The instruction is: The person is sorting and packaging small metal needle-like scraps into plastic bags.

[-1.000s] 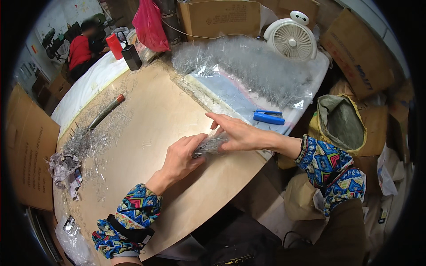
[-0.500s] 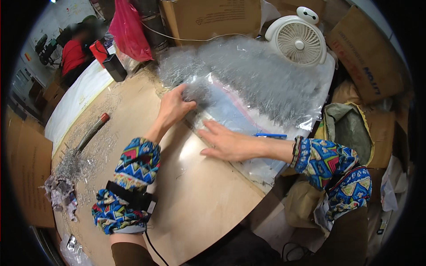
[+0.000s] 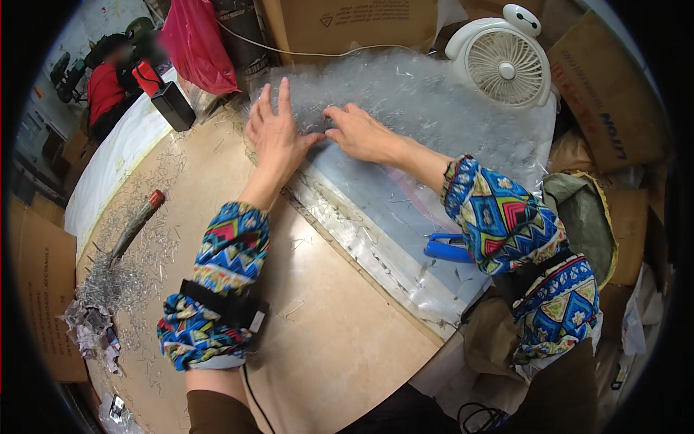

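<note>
On the table, both open hands press into a heap of silvery slivers.

You have two hands in frame: the left hand and the right hand, both at upper centre. You can count one white fan at upper right, one red bag at upper left, one blue tool right of centre, and one red-tipped brush at left.
</note>
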